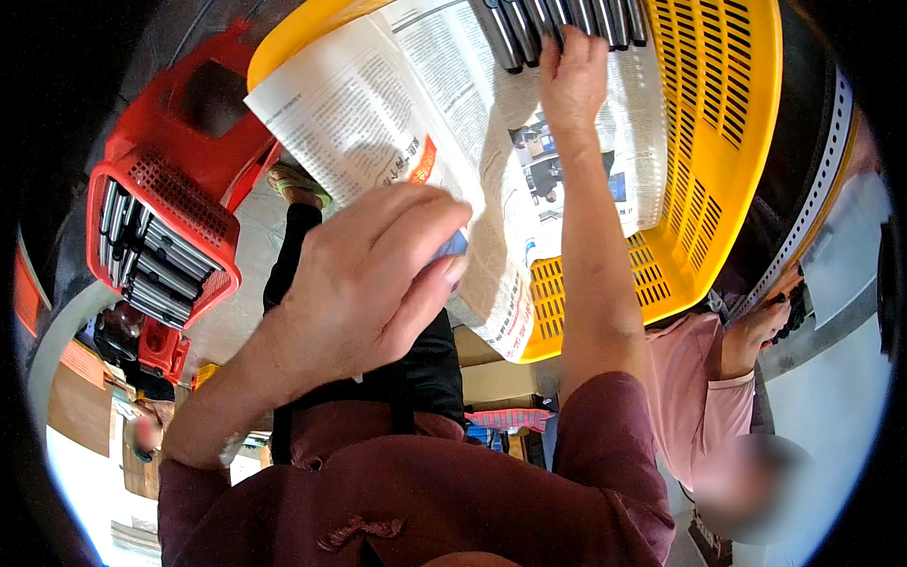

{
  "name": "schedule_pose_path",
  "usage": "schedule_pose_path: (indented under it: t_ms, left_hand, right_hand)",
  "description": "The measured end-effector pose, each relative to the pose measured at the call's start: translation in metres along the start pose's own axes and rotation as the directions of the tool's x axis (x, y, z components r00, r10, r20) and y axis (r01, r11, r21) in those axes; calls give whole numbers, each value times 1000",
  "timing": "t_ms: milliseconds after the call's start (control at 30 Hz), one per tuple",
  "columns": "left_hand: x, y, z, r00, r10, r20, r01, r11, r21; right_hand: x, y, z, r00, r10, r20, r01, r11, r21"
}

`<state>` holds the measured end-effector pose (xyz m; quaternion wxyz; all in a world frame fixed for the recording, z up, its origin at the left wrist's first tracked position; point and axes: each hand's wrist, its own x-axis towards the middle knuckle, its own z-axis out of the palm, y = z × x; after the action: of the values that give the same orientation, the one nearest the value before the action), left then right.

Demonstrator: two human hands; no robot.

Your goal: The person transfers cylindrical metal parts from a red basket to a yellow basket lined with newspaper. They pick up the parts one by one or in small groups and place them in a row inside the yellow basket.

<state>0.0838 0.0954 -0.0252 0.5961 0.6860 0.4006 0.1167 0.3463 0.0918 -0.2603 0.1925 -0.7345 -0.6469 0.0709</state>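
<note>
My right hand (574,80) reaches to the far side of a yellow plastic basket (699,180). Its fingers are closed on the near end of a dark metal tube in a row of silver and black metal tubes (505,36). These tubes lie side by side on newspaper (444,104) that lines the basket and hangs over its left and near rim. My left hand (368,274) is raised over the newspaper's near edge, closed on a small blue thing (452,246). Fingers cover most of that thing, so its kind is hidden.
To the left, a red plastic basket (165,189) holds several more metal tubes (156,255) beside a red stool (208,85). A person in a pink shirt (694,378) sits close on the right. A cardboard box (496,369) stands beyond my lap, and a perforated metal strip (817,180) runs along the right.
</note>
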Motion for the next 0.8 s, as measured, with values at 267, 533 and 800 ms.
schedule_pose_path:
  t_ms: [267,533,800]
  left_hand:
    - [130,-56,46,933,145,331,-353,561,749]
    - [208,-139,83,893,356,273,-384,291,876]
    - [207,-151,75,855,474,213,-375,280,884]
  right_hand:
    - [-20,-7,16,998,42,56,-30,980,-195]
    - [-25,-10,20,992,18,125,-4,994,-107]
    - [-28,-12,24,988,70,141,-62,996,-56]
